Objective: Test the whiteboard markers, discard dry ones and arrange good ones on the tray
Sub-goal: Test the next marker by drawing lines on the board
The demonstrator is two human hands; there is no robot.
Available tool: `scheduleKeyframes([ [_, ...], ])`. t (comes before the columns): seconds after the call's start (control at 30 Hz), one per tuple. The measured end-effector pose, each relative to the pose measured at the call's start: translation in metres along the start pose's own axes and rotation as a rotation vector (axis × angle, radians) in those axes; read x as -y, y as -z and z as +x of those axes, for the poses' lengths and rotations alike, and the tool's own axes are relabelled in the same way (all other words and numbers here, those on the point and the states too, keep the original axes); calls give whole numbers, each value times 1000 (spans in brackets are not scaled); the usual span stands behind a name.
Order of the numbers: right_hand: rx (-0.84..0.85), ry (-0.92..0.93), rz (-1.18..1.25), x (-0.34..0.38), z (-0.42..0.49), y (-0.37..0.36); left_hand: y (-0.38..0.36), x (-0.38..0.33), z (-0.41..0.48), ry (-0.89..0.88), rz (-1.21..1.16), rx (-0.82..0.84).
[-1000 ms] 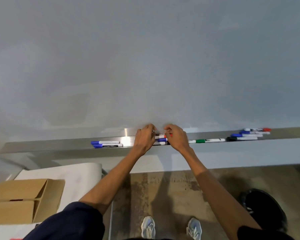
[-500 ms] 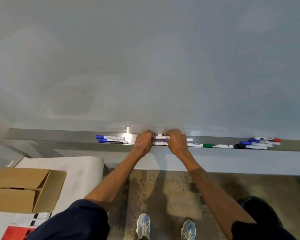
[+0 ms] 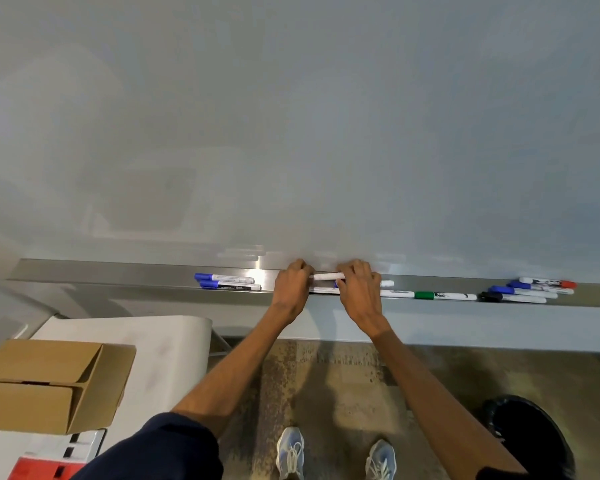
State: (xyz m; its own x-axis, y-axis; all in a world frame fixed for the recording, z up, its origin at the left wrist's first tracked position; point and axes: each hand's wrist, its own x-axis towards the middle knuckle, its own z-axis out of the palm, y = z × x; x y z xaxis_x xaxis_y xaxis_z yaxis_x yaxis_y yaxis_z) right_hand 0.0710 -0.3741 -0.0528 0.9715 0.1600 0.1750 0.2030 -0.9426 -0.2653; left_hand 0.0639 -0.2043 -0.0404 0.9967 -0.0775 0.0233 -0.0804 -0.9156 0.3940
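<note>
Left grip [image 3: 291, 287] and right grip [image 3: 359, 289] each pinch one marker [image 3: 326, 276] above tray [image 3: 118, 271]. Probably light, stiff, slick: hold mid-barrel.

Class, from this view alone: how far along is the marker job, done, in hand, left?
Done, seemingly: two blue markers paired neatly at left on the tray. In hand: left hand and right hand grip one white marker. Left: the green marker and the jumbled cluster at right.

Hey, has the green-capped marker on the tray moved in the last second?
No. The green-capped marker lies flat on the tray, same gap to the black-capped marker on its right.
</note>
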Motion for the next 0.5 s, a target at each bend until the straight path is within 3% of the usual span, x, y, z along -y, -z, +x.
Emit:
scheduleKeyframes([
  [0.27,-299,-208,569,25,-15,23,7,3,-26,13,-291,-134],
  [0.43,-110,-380,1137,43,-8,50,15,-11,-38,-30,-437,-184],
  [0.5,-72,-373,1192,48,-8,56,20,-22,-41,-68,-510,-151],
])
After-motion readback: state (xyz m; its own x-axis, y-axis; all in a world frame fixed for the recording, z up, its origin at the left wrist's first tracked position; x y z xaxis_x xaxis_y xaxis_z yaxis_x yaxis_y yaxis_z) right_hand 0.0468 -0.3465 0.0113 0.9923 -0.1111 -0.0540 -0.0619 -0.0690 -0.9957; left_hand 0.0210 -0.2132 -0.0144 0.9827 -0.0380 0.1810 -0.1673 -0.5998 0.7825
